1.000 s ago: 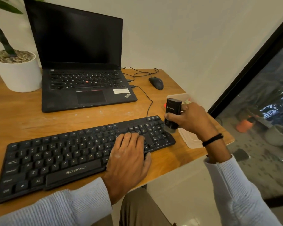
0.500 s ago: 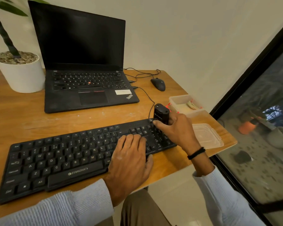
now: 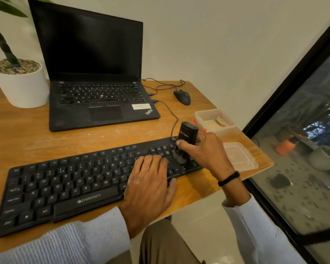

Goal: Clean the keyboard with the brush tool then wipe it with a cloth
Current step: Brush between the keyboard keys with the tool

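A black Zebronics keyboard (image 3: 69, 187) lies across the front of the wooden desk (image 3: 17, 138). My right hand (image 3: 204, 151) grips a black brush tool (image 3: 186, 137) upright, its bristle end down on the keys at the keyboard's right end. My left hand (image 3: 149, 183) rests flat on the keys just left of the brush, fingers straight, thumb over the front edge. No cloth is in view.
An open black laptop (image 3: 95, 77) stands behind the keyboard, a white plant pot (image 3: 21, 86) to its left. A wired mouse (image 3: 182, 97) sits at the back right. A clear plastic box (image 3: 212, 119) and its lid (image 3: 240, 157) lie by the desk's right edge.
My right hand has carried the brush tool from beside the keyboard's right end onto the right-hand keys, then a little nearer me. My left hand has stayed put.
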